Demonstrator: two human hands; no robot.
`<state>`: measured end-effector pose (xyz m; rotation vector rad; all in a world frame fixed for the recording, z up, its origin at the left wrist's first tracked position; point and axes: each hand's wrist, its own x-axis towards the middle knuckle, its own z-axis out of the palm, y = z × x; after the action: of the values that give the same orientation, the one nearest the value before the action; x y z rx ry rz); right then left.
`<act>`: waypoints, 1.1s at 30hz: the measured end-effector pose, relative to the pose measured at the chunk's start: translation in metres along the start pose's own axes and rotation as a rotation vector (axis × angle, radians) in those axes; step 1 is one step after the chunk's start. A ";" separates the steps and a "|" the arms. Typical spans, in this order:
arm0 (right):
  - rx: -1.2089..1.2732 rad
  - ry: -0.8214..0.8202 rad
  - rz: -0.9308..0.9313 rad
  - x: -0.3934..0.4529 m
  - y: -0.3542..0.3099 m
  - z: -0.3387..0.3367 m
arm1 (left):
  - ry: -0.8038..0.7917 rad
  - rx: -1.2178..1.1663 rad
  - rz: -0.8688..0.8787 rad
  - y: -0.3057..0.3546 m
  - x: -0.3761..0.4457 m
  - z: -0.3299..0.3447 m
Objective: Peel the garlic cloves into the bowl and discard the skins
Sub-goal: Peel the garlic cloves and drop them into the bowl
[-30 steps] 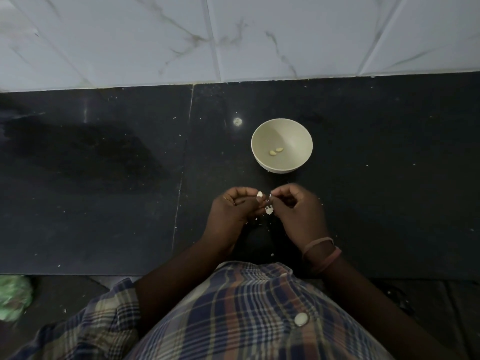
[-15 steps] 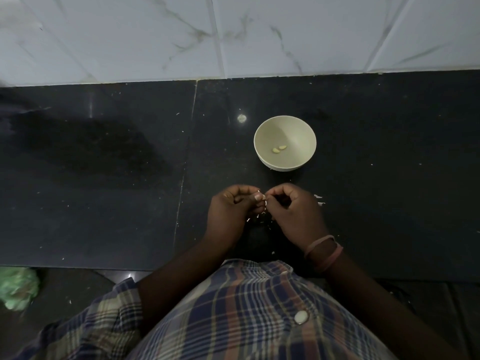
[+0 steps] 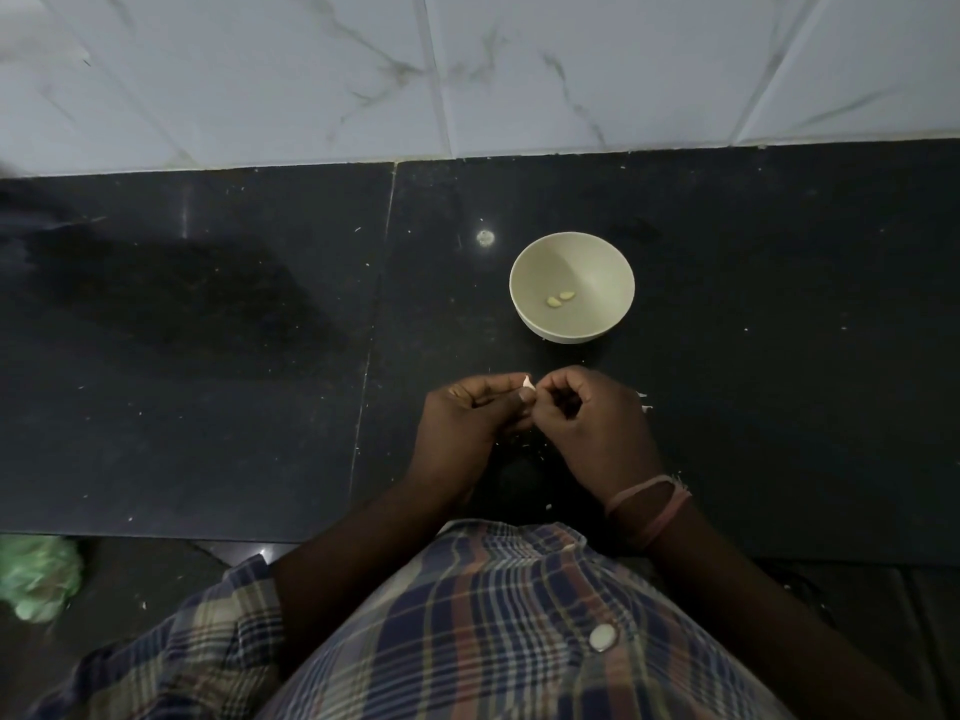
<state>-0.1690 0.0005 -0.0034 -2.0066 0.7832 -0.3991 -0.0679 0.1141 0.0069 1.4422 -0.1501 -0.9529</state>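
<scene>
A: What is nearest to the camera?

B: A checked shirt [image 3: 493,626] with one pale button [image 3: 602,638]. At the far left, low down, there is something green and crumpled [image 3: 36,576]; I cannot tell what it is.

A: And the hands?

B: Both are over the dark surface [image 3: 208,407], close together and touching at the fingertips. The left hand [image 3: 475,415] has its fingers curled, and the right hand [image 3: 592,423] too. Between them they pinch a small white garlic clove [image 3: 528,383]; only its tip shows above the fingers. The right wrist carries two pinkish bands [image 3: 649,504].

A: Which hand holds the clove more?

B: I cannot tell. The fingers of both hands meet around it.

A: Are there skins?

B: Yes, small white skin pieces [image 3: 644,401] lie on the surface just to the right of the right hand, and tiny flakes are below the hands.

A: Where is the bowl?

B: The pale bowl [image 3: 597,262] stands upright on the surface, beyond the hands and slightly to the right, apart from them. Two peeled cloves [image 3: 560,298] lie at its bottom, touching each other.

A: And farther?

B: A small round bright spot [image 3: 485,238] is left of the bowl, then a white marbled tile wall [image 3: 467,70].
</scene>
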 end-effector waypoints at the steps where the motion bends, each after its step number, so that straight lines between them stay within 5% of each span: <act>1: -0.002 0.000 -0.006 0.000 0.000 -0.001 | -0.012 -0.002 -0.006 0.001 0.000 0.000; 13: 0.007 -0.027 0.028 -0.002 -0.001 -0.008 | -0.106 -0.070 -0.042 -0.001 -0.003 -0.002; 21: 0.234 -0.118 0.249 -0.005 0.004 -0.005 | -0.200 -0.147 -0.208 -0.010 0.002 -0.002; 33: 0.257 -0.011 0.338 -0.004 0.006 -0.005 | -0.181 -0.115 -0.140 -0.014 -0.006 0.000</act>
<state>-0.1767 -0.0023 -0.0063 -1.6017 0.9914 -0.2753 -0.0774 0.1200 -0.0026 1.2722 -0.1265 -1.1885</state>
